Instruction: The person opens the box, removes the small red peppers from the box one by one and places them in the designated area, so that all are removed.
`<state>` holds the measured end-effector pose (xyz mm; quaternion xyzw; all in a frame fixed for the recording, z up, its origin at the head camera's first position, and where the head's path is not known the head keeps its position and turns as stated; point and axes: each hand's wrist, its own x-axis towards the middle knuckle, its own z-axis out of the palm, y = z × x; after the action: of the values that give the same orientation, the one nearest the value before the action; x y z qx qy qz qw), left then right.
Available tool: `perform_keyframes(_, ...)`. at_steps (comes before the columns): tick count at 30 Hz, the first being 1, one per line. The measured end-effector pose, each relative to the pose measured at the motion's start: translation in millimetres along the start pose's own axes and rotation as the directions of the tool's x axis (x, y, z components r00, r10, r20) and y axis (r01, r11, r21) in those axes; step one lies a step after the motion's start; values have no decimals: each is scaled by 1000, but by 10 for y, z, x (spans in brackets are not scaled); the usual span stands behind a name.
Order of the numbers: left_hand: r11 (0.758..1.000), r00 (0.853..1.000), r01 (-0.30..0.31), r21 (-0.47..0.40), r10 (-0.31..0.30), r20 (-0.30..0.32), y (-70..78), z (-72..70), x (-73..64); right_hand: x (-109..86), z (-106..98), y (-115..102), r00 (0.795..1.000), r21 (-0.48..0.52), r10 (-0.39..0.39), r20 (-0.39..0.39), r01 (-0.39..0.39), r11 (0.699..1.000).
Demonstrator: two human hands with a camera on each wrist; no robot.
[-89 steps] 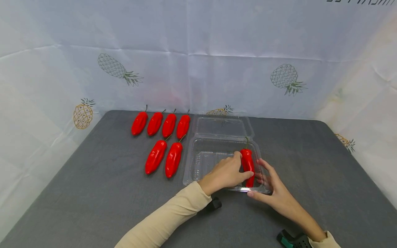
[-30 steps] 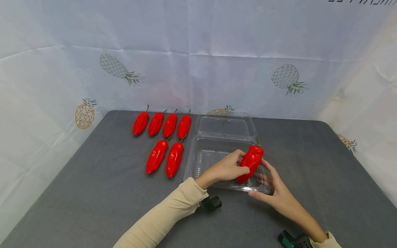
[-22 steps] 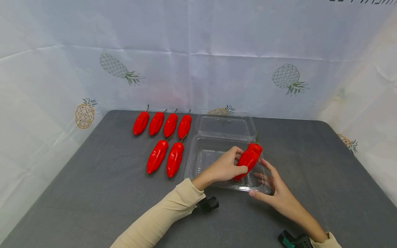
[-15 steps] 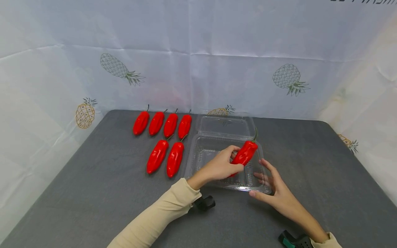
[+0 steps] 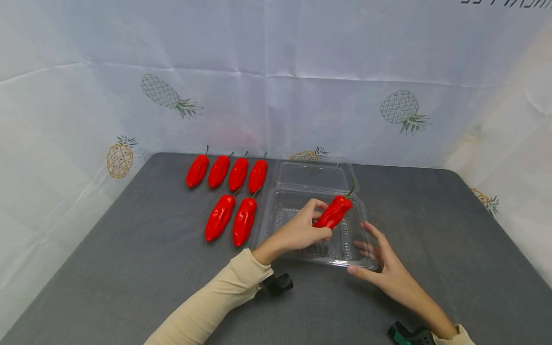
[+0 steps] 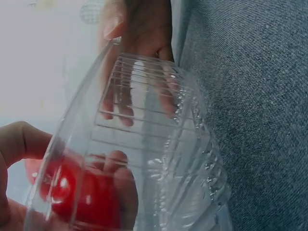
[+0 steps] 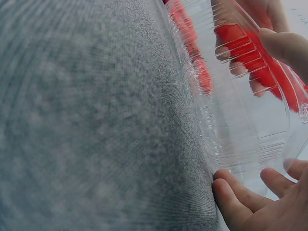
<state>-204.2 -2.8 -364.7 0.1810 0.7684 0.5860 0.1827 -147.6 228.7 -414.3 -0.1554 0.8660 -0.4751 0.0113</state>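
My left hand (image 5: 302, 229) grips a red pepper (image 5: 334, 212) between thumb and fingers over the clear plastic container (image 5: 276, 249). The pepper tilts, with its green stem up and to the right. In the left wrist view, the red pepper (image 6: 96, 192) shows through the container's wall, with fingertips around it. My right hand (image 5: 385, 268) spreads about the container's front right corner, thumb at the front edge and fingers against the right side. In the right wrist view, its fingers (image 7: 236, 204) lie relaxed, fairly straight, by the clear wall.
The container's lid (image 5: 315, 176) lies folded back behind its base. To its left, several red peppers (image 5: 219, 171) form a back row, with two more (image 5: 244, 222) in front. All rest on a dark grey table (image 5: 129, 268). A pineapple-print cloth (image 5: 323, 110) hangs behind.
My left hand has taken the pepper from the container's right side, lifted and tilted it, and moved left toward the middle. My right hand stays at the corner.
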Motion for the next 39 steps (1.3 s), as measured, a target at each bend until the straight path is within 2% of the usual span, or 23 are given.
perform_keyframes(5, 998, 999, -32, -48, 33, 11, 25, -61, -33, -3, -5, 6, 1000, -9, -1, 2, 1, 1000)
perform_keyframes(10, 997, 998, -56, -44, 57, 14, 37, -131, -68, -5, -9, 10, 1000, 3, -15, 8, 15, 1000)
perform_keyframes(18, 997, 998, -65, -47, 65, -4, 47, -200, -127, -5, -13, 18, 1000, 19, -27, 7, 27, 999)
perform_keyframes(23, 995, 998, -62, -83, 60, -31, 84, -244, -163, -7, -14, 28, 999, 21, -37, 9, 36, 999)
perform_keyframes(29, 990, 998, -59, -131, 56, -28, 135, -292, -210, -5, -17, 31, 999, 15, -45, 10, 45, 999)
perform_keyframes(35, 995, 996, -75, -64, 71, -55, 134, -341, -267, -3, -19, 32, 999, 19, -45, 15, 45, 999)
perform_keyframes(39, 998, 995, -62, -23, 61, -74, 121, -385, -300, -3, -18, 31, 999, 23, -44, 11, 44, 999)
